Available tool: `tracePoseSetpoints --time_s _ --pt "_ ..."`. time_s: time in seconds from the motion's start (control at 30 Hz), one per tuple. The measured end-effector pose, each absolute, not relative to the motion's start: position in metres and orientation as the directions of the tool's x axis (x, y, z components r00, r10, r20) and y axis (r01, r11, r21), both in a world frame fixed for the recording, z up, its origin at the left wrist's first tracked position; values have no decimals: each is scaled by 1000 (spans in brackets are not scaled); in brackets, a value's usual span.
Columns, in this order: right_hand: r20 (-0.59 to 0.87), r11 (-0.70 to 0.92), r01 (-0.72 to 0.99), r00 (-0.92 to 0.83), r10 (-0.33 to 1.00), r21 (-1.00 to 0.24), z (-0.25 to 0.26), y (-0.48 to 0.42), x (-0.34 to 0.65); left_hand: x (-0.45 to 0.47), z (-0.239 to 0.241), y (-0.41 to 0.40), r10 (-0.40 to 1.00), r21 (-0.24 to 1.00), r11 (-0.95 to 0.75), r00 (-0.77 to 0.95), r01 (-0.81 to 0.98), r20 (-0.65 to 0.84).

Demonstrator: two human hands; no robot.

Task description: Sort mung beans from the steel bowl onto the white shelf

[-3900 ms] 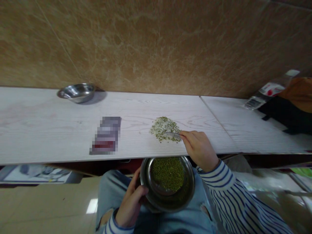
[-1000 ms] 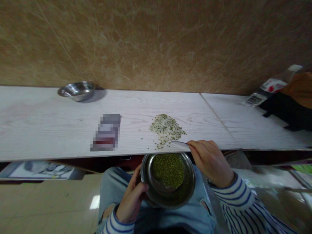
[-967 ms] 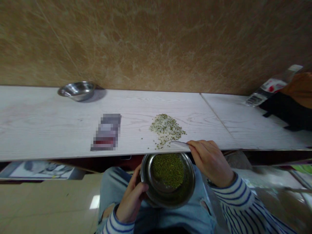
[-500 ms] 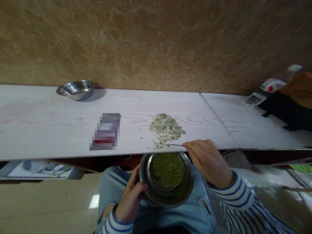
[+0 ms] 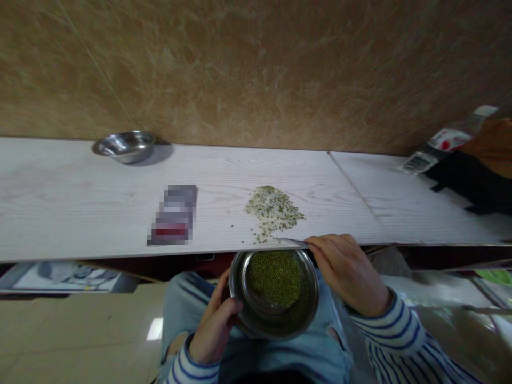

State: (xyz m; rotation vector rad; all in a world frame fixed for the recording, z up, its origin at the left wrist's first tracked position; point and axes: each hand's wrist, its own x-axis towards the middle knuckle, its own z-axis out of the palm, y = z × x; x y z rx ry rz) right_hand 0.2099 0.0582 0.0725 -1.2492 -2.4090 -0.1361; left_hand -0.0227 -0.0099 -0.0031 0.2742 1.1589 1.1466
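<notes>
My left hand [image 5: 214, 328] grips the left rim of a steel bowl [image 5: 307, 306] that sits on my lap and is partly filled with green beans [image 5: 274, 271]. My right hand [image 5: 347, 271] is closed on a thin metal tool [image 5: 291, 242], whose tip lies at the table's front edge just above the bowl. A pile of green beans mixed with white grains [image 5: 272, 209] is spread on the white wooden table [image 5: 80, 213], a little beyond the tool tip. Both sleeves are blue and white striped.
An empty steel bowl [image 5: 125, 145] stands at the back left by the brown wall. A small flat packet [image 5: 174, 215] lies left of the pile. A plastic bottle [image 5: 444, 140] and dark and orange cloth [image 5: 476, 181] lie at the far right.
My right hand has drawn the tool back from the pile to the table's front edge over the bowl. A trail of beans now reaches toward the edge. My left hand has kept the bowl still.
</notes>
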Motion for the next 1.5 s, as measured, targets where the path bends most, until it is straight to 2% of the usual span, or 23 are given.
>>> tracePoseSetpoints --time_s 0.7,0.9,1.23,1.5 --pt "418 591 800 -505 755 -102 73 60 211 -22 0 -9 818 710 452 -66 -540 -571" --pt "379 598 793 -521 764 -117 74 60 208 -21 -1 -9 812 695 458 -57 -555 -581" --pt "447 550 828 -453 772 -110 69 64 213 -21 -1 -8 825 704 443 -55 -555 -563" --pt "402 567 815 -484 778 -117 69 67 201 -22 0 -10 824 698 430 -68 -572 -563"
